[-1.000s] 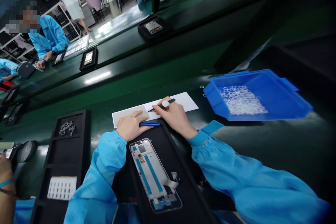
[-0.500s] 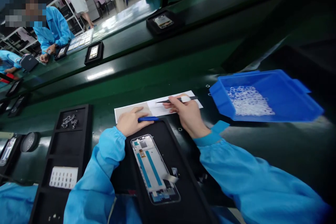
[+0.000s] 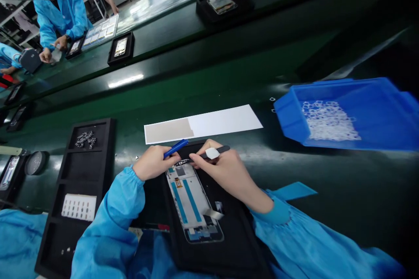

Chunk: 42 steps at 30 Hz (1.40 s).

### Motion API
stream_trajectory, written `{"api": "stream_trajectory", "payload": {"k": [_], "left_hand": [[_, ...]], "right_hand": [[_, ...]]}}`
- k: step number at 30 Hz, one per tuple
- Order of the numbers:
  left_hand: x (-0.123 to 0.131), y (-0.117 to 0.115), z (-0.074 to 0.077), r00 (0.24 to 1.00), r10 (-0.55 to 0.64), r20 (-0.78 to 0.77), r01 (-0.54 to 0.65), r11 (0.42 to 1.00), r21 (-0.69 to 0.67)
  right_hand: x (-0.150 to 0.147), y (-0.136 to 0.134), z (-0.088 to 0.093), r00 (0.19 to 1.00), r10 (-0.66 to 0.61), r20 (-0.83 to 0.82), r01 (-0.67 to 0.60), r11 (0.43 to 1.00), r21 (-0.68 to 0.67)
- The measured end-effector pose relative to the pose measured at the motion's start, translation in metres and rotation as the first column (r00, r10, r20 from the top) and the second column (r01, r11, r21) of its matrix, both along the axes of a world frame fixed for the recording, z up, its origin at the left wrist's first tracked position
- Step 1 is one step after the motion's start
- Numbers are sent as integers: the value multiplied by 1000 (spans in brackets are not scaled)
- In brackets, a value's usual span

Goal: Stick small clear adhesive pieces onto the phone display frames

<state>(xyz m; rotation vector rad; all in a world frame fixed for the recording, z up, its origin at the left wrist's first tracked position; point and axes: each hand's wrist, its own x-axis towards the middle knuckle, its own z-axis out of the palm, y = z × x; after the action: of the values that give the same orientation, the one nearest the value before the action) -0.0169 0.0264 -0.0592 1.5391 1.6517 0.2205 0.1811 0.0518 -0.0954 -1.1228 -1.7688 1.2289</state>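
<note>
A phone frame point(image 3: 193, 205) with two blue strips lies in a black tray point(image 3: 235, 235) in front of me. My left hand point(image 3: 153, 162) holds a blue pen-like tool point(image 3: 176, 148), its fingers at the phone's top left corner. In my right hand point(image 3: 222, 168) are dark tweezers point(image 3: 224, 149) with a white wrap; the fingers are pinched near the phone's top edge, and the tips are hard to make out. Beyond both hands lies a white strip of paper point(image 3: 225, 120), its left part beige.
On the right, a blue bin point(image 3: 379, 113) holds many small white rings. A black compartment tray point(image 3: 83, 170) with small parts stands on the left. Phone trays point(image 3: 121, 50) line the far belt, where a person in blue point(image 3: 62, 8) works.
Both hands have left the paper strip and come to the phone's top edge. My right hand moved down and toward me with the tweezers. The view has shifted somewhat.
</note>
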Motion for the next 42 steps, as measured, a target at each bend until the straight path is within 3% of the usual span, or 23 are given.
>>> {"api": "stream_trajectory", "payload": {"k": [4,21,25,32,37,42], "left_hand": [[0,2,1,999,-27,-22,27,1000,1],[4,3,3,995,-50,-82,51,999,15],[7,2,5,989,-58,-136,62,998,23],[18,-1,8,912,-112,-394,132,991,22],[21,-2,10,893,-119,-434,137,991,9],[20,-3,11,890,-122,-440,135,991,-2]], "right_hand": [[1,0,1,997,8,72,-14,997,77],[1,-2,2,995,15,100,-27,993,117],[1,-2,4,993,16,119,-30,993,113],[3,-3,6,992,24,124,-36,994,103],[7,-4,4,996,16,84,-24,995,98],[6,-5,1,989,73,126,-90,987,133]]}}
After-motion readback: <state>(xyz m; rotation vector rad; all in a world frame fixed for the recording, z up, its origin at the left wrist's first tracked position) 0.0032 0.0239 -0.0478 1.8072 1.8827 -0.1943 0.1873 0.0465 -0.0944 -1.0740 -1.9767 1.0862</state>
